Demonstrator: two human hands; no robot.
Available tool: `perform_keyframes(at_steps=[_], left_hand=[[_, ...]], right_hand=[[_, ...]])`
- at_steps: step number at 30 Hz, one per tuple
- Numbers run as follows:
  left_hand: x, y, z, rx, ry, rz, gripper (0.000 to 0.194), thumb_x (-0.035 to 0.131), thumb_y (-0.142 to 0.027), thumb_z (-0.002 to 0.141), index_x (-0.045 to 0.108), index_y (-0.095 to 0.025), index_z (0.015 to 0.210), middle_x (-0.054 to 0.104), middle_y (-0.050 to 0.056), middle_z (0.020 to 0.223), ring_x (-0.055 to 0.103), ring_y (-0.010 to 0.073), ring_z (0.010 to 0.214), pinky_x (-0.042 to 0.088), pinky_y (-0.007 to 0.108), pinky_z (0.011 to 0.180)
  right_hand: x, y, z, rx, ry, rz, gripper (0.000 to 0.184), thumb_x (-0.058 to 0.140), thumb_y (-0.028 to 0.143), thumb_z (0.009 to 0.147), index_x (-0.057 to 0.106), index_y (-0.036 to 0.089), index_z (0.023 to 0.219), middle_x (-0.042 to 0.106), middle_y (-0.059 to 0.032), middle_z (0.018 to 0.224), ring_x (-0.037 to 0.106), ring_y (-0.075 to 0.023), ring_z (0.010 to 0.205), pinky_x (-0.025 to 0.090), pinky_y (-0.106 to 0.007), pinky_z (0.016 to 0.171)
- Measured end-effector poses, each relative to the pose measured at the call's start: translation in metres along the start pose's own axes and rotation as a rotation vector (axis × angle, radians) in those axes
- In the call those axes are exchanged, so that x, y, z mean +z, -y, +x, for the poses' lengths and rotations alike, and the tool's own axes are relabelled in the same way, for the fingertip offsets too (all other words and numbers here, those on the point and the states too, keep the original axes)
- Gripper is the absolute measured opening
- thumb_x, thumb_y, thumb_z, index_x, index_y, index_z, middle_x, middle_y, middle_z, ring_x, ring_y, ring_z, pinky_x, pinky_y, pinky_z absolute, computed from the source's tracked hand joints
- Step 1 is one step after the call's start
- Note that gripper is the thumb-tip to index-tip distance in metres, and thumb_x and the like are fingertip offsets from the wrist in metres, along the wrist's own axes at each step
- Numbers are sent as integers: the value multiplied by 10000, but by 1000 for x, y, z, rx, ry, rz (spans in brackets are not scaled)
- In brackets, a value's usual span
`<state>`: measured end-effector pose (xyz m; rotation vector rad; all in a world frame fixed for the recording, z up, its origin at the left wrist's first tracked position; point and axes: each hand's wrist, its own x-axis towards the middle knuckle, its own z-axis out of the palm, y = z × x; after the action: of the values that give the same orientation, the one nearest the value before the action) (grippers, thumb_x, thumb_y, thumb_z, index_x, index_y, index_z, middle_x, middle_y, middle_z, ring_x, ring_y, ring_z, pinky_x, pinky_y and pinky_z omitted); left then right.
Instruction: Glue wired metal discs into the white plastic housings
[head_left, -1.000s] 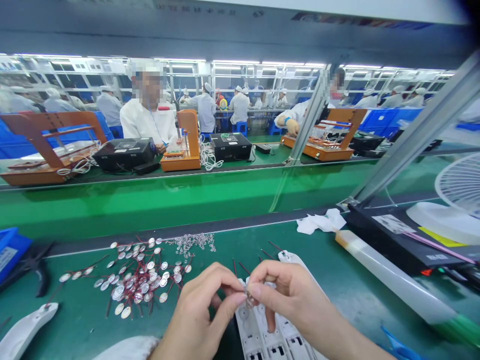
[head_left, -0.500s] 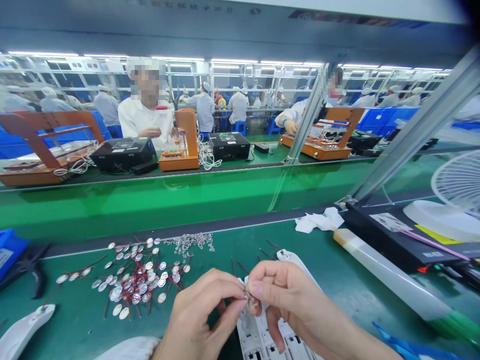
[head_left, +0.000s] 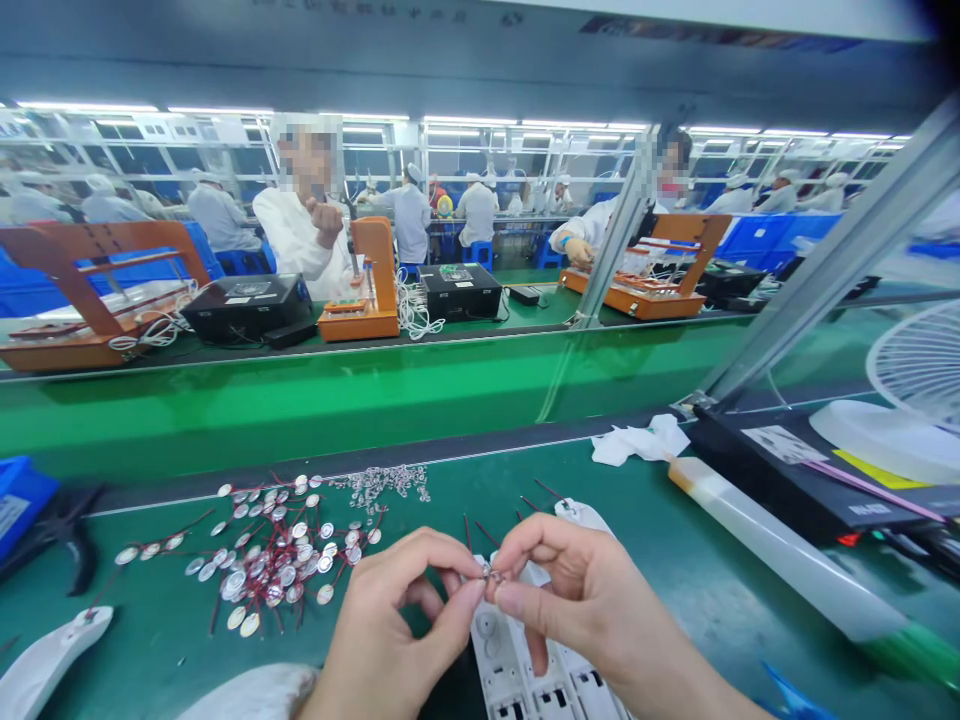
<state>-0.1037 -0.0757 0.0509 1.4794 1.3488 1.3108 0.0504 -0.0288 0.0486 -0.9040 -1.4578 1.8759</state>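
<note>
Fingertips of my left hand (head_left: 416, 610) and my right hand (head_left: 577, 590) meet in a pinch over a tiny shiny, see-through part (head_left: 491, 576). Its exact kind is too small to make out. Beneath the hands lie several white plastic housings (head_left: 517, 670) side by side, with thin dark red wires poking up from their far ends. My fingers hide part of them. Left of my hands spreads a pile of round metallic discs with red wires (head_left: 289, 560). Behind it sits a heap of small clear pieces (head_left: 386, 487).
Pliers (head_left: 75, 550) and a blue bin (head_left: 22, 505) are at the left, near a white curved shell (head_left: 56, 665). To the right lie crumpled tissue (head_left: 640, 440), a long wrapped roll (head_left: 780, 550), a black box (head_left: 810, 470) and a fan (head_left: 915, 365). Co-workers sit across the green divider (head_left: 337, 400).
My fingers have shifted their pinch around the tiny part, with the right thumb now lower and straighter. Across the line, a co-worker has raised a hand.
</note>
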Motion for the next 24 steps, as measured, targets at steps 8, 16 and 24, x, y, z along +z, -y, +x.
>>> perform_keyframes(at_steps=[8,16,24], left_hand=[[-3,4,3,-397,158,-402,334,746,-429,639,591,-135,676,508,-30,536,408,38,355,369,134,320],[-4,3,2,-643,358,-761,294,800,-324,606,595,-126,677,570,17,611,388,38,427,361,94,298],[1,4,3,-524,323,-704,331,770,-388,656,573,-126,707,527,-1,594,428,58,486,401,90,325]], right_hand=[[-2,-1,-6,-311,-120,-340,88,626,262,764,640,185,725,600,-15,720,522,-92,539,461,-208,487],[-6,-6,-5,-605,-50,-433,92,581,120,810,613,197,771,633,-13,710,580,-142,697,478,-276,630],[-6,-6,-4,-753,-104,-589,135,545,74,811,570,204,788,621,-8,707,578,-136,668,480,-292,622]])
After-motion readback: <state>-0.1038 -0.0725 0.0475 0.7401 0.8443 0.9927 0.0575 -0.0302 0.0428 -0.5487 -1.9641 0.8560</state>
